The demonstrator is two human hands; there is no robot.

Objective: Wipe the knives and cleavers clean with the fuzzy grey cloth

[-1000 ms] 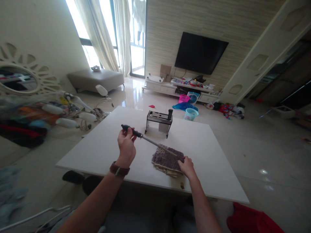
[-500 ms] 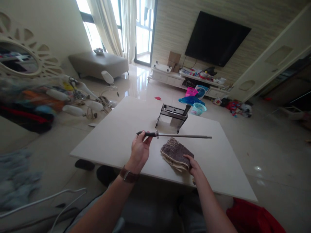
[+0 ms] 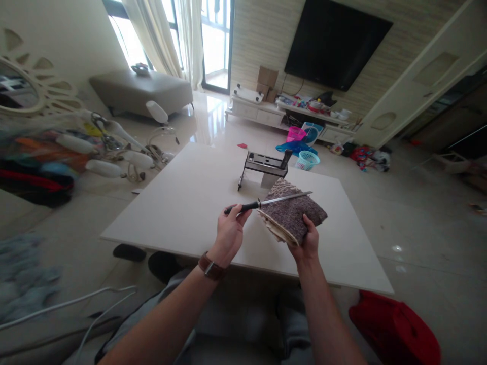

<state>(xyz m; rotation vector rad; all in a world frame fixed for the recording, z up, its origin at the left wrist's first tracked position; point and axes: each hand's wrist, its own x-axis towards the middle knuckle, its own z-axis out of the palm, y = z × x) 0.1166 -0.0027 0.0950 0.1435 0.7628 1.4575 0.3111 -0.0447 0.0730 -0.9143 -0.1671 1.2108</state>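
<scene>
Head view: the metal rod (image 3: 274, 200) is gripped by its black handle (image 3: 249, 206) in the left hand (image 3: 230, 230), over the folded cloth (image 3: 294, 215) grasped by the right hand (image 3: 310, 241) above the table (image 3: 171, 203).

The stand (image 3: 265, 163) stood on the table (image 3: 171, 203), beyond the cloth (image 3: 291, 213) in the right hand (image 3: 310, 239), while the rod (image 3: 249, 206) in the left hand (image 3: 230, 232) pointed rightward over the cloth. On the floor (image 3: 418, 218) behind the table, right of the stand, sat a basket (image 3: 307, 160), with the cabinet (image 3: 268, 116) farther back beneath the television (image 3: 337, 43) and the bench (image 3: 140, 94) left of the cabinet.
</scene>
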